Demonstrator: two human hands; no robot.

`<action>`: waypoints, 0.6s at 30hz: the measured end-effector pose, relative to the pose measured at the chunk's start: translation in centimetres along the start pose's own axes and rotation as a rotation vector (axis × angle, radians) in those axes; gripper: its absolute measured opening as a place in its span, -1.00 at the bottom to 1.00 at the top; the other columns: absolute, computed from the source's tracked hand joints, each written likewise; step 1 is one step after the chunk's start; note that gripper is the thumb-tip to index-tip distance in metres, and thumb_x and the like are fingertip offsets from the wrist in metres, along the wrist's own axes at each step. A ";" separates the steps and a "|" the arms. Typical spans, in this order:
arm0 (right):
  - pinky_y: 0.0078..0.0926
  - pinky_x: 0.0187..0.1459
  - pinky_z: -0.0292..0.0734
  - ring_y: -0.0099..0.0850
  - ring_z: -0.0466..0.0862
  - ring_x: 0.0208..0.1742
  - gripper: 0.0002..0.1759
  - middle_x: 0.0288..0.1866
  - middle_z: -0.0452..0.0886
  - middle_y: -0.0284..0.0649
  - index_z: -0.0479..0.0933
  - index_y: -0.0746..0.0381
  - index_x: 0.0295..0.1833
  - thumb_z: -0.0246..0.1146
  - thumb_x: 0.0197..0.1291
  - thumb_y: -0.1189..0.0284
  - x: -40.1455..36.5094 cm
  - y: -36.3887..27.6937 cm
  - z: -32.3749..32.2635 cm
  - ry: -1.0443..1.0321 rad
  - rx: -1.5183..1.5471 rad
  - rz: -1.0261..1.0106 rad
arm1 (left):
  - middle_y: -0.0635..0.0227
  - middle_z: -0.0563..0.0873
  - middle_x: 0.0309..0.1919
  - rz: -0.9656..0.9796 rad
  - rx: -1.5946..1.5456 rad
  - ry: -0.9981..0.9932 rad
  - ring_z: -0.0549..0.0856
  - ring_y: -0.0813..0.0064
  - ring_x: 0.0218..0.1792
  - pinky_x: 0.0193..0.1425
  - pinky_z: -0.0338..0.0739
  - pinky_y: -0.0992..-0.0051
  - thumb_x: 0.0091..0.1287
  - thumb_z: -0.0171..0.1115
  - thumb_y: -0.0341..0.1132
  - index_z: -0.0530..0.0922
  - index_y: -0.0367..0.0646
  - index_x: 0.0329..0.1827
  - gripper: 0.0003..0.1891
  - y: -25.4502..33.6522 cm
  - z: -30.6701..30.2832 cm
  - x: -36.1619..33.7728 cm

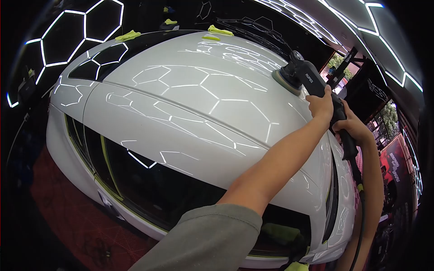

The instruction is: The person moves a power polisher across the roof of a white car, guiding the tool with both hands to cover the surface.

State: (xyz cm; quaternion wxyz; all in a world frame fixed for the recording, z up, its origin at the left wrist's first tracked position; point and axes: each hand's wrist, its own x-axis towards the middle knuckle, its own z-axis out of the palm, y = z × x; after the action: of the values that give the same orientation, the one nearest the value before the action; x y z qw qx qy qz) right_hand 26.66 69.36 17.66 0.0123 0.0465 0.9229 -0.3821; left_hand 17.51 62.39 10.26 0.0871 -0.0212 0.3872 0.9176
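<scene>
A black car polisher (309, 75) with a round pad (286, 83) rests on the white car roof (181, 95), near the roof's far right side. My left hand (322, 106) is closed around the polisher's body, just behind its head. Further back, my right hand (355, 125) grips the rear handle. The power cord (360, 217) runs down from the handle along my right forearm. Part of the pad's underside is hidden against the roof.
Yellow-green cloths lie on the car's far edge, one (220, 30) by the roof and another (128, 35) further left. A dark side window (149, 176) lies below the roof edge. Hexagonal lights (86, 27) line the wall and ceiling. Red floor tiles (90, 226) show at lower left.
</scene>
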 end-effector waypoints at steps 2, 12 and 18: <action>-0.36 -0.58 0.56 -0.35 0.63 -0.63 0.23 -0.48 0.56 -0.15 -0.23 0.20 0.69 0.28 -0.11 0.66 0.6 -1.7 1.0 0.015 -0.034 0.006 | -0.19 0.54 0.25 0.016 -0.017 0.015 0.69 0.05 0.18 0.24 0.62 0.27 0.36 0.31 0.15 0.22 -0.44 0.33 -0.17 1.1 -1.0 1.1; -0.37 -0.56 0.59 -0.37 0.63 -0.60 0.16 -0.29 0.51 -0.15 -0.08 0.07 0.66 0.30 -0.09 0.69 4.3 -9.3 7.8 -0.060 -0.088 -0.036 | -0.19 0.51 0.29 0.078 -0.066 0.074 0.66 0.04 0.23 0.27 0.61 0.25 0.39 0.27 0.16 0.20 -0.43 0.36 -0.17 9.0 -8.6 3.0; -0.38 -0.58 0.59 -0.39 0.63 -0.60 0.11 -0.30 0.53 -0.14 0.00 0.06 0.64 0.29 -0.09 0.68 5.2 -13.6 11.8 -0.073 -0.120 -0.057 | -0.16 0.52 0.29 0.082 -0.065 0.102 0.65 0.05 0.24 0.25 0.63 0.25 0.39 0.26 0.16 0.20 -0.42 0.38 -0.16 13.1 -12.6 4.0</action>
State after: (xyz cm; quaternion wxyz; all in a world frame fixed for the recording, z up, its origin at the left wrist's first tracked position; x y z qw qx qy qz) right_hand 20.04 51.88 18.61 0.0379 0.0051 0.9441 -0.3275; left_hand 10.92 45.03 10.28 0.0290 -0.0548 0.3617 0.9302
